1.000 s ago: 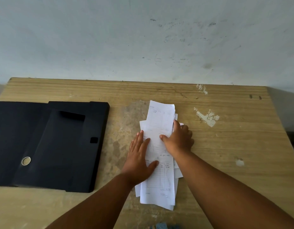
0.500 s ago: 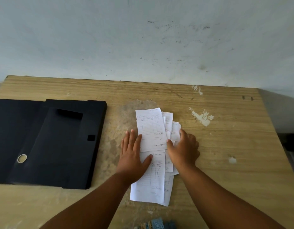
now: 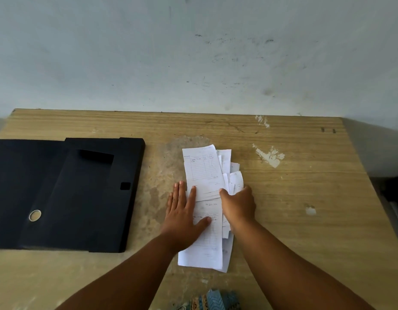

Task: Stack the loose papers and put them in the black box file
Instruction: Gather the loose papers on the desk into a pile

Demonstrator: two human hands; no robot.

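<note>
1. Both hands are down on the pile of loose papers [image 3: 204, 175], which sits near the middle of the wooden tabletop [image 3: 305, 175], a little toward the person.
2. The left hand [image 3: 182, 215] lies flat, palm down, fingers stretched and together, thumb spread to the right across a printed sheet. Nothing pinched there: its grip is wide open, simply pressing on the left edge of the pile.
3. The right hand [image 3: 238, 204] is cupped over the right side of the pile, fingers curled down onto the sheets. Whether that grip has actually closed on any paper, I cannot tell; the fingertips are hidden under the hand.
4. The papers are uneven. A ruled form on top juts away from the person, smaller slips fan out to the right, and a longer sheet sticks out toward the near edge.
5. The black box file [image 3: 81, 193] lies open and flat on the left of the tabletop, clear of the papers with bare wood between them. A metal-ringed finger hole [image 3: 35, 215] shows on its spine.
6. White paint scuffs [image 3: 269, 155] mark the wood to the right of the pile.
7. A pale, smudged wall [image 3: 193, 52] rises behind the far edge.
</note>
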